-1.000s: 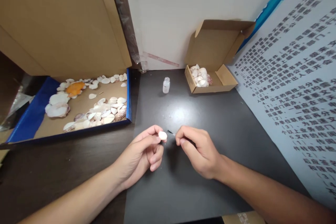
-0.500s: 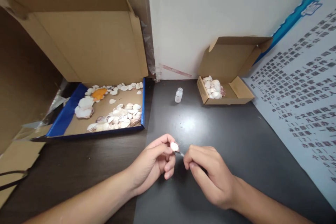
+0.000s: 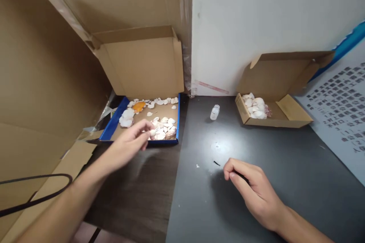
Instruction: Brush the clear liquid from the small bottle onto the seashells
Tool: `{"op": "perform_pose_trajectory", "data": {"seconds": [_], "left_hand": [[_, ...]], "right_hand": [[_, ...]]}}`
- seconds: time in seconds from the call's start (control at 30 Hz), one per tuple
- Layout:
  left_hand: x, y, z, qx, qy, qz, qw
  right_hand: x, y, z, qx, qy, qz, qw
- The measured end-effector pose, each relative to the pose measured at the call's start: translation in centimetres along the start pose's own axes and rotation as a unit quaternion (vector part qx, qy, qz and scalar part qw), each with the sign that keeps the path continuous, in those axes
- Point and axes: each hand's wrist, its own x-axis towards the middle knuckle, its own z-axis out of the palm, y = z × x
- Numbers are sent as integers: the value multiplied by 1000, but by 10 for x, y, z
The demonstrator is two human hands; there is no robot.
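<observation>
My left hand [image 3: 132, 142] is over the front edge of the blue-edged cardboard box [image 3: 177, 121]. Its thumb and fingers pinch a small white seashell [image 3: 153, 133], close to a pile of seashells [image 3: 164, 124] in the box. Above the dark mat, my right hand [image 3: 253, 188] is closed around a thin tool [image 3: 216, 163]; only its narrow dark tip sticks out, so its kind is unclear. The tip points left and touches no shell. A small glass jar [image 3: 215, 113] with whitish contents stands farther back on the mat.
A smaller open cardboard box [image 3: 279, 122] holds white shells [image 3: 255, 106] at the back right. An orange shell [image 3: 138, 106] lies in the left box. White bits [image 3: 197, 166] are scattered on the mat. A printed sheet [image 3: 339, 106] slants along the right side.
My left hand has carried the shell from beside the tool to the left box. My right hand keeps the tool, whose tip is now apart from the shell. The camera view has shifted left.
</observation>
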Motion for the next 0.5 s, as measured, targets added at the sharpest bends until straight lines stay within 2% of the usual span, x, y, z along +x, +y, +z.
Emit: {"op": "perform_pose_trajectory", "data": {"seconds": [0.03,0.1,0.2,0.27,0.4,0.5], "left_hand": [[6,-2,-10,48,20,-7,999],[16,-8,-22,114,14,-1,993],[25,-18,-25,169,-30,12,985],[25,-22,-26,184,-36,16,982],[30,-21,-38,214,11,35,976],[49,-19,-50,222,65,49,972]], "right_hand": [[0,1,0,-3,0,1,1000],[0,2,0,-9,-3,3,1000],[-1,3,0,-14,-9,1,1000],[-1,4,0,-15,-12,1,1000],[-2,4,1,-3,-30,17,999],[-1,2,1,10,-52,27,998]]}}
